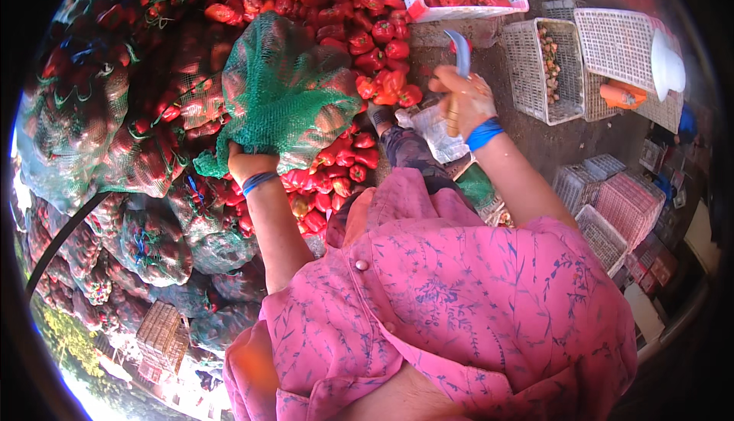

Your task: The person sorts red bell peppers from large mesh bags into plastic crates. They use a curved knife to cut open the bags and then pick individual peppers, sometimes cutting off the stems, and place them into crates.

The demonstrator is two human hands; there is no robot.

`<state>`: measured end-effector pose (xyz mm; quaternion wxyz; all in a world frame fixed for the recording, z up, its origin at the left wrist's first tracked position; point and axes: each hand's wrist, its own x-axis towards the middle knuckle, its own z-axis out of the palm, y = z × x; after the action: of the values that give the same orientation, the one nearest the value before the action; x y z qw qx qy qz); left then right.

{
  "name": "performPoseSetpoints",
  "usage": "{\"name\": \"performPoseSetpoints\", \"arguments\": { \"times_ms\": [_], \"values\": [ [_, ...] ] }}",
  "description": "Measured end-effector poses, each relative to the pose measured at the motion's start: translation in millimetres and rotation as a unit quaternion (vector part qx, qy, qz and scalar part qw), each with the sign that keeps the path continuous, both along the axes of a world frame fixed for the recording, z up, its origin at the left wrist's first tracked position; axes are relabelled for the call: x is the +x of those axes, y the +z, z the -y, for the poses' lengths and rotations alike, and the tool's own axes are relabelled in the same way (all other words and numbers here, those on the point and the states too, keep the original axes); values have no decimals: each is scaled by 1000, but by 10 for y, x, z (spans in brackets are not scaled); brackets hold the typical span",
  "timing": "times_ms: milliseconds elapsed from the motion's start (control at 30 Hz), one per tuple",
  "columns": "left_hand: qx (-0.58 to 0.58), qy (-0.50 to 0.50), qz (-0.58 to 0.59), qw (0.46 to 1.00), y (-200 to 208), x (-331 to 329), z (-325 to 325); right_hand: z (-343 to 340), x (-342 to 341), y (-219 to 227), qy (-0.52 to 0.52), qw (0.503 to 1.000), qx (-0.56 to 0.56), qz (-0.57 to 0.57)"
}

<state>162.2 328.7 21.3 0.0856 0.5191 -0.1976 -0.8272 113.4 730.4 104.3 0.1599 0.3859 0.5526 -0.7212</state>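
My left hand (252, 164) is closed on the gathered lower end of a green mesh bag (294, 89). The bag bulges with peppers that show dimly through the netting, and it rests against the pile of loose red peppers (371, 43). Off to the right, my right hand (468, 98) is raised and wrapped round the light handle of a curved knife (462, 53). Its hooked blade points up and to the left, apart from the bag. Both wrists wear blue bands.
Full mesh sacks (69, 127) are heaped along the left. A white crate (478, 10) of red peppers stands at the far side. Plastic crates (527, 69) line the right, one holding small scraps. A dark cable (57, 241) crosses at left.
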Motion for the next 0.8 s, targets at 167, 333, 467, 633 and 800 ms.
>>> {"name": "performPoseSetpoints", "arguments": {
  "times_ms": [167,333,467,633,800],
  "values": [
    [-39,24,56,997,27,-175,-92,-775,494,-525,-55,979,115,159],
    [-39,34,87,995,-112,-302,-203,-1885,904,-1040,-202,947,107,225],
    [-56,3,120,991,-120,-487,-366,-2878,1271,-1184,-269,939,6,215],
    [-98,-21,135,986,-26,-791,-602,-3411,1928,-1464,-319,915,77,234],
    [-127,-49,122,983,223,-1081,-787,-2989,2159,-1289,-311,898,132,283]
  ]
}}
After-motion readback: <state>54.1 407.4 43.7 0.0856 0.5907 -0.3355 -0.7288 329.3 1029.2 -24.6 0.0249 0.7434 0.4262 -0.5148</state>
